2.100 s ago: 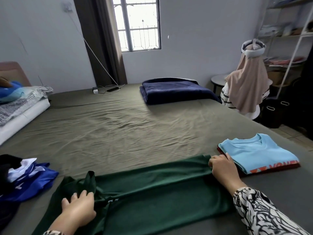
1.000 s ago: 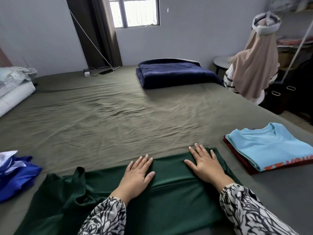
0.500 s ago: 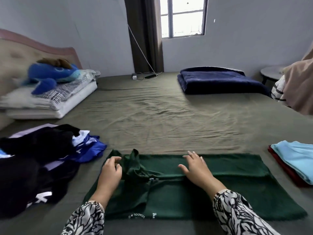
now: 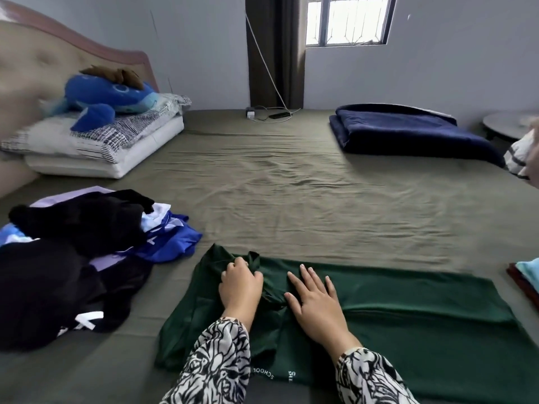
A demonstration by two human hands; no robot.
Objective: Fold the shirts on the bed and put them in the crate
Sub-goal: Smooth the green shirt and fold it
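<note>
Lying nearest the camera, the green shirt [image 4: 408,330] is spread as a long, smooth band across the olive bed [image 4: 291,199], white lettering along its near hem. Both patterned sleeves [image 4: 221,360] reach onto it. The left hand [image 4: 240,284] has gone from resting at the cloth's edge half a second ago to gripping a bunched ridge of fabric near the shirt's left end, fingers curled around the folds. The right hand [image 4: 315,298] lies flat on the cloth just beside it, fingers straight and spread, grasping nothing; it has slid leftward, so the two hands are now nearly touching. The view has also swung a little left, leaving only a sliver of the folded pale blue shirt [image 4: 529,271] on a dark red one [image 4: 522,282] at the right edge.

Left of the green shirt sits a loose, crumpled pile of clothes [image 4: 73,258] in black, bright blue and lilac. Further back, a blue plush toy [image 4: 108,97] rests on stacked pillows [image 4: 102,147] against the padded headboard [image 4: 58,53]. A thick folded navy blanket [image 4: 408,132] lies at the far right of the bed, and a charger cable [image 4: 268,116] trails below the window [image 4: 347,20]. No crate appears in view.
</note>
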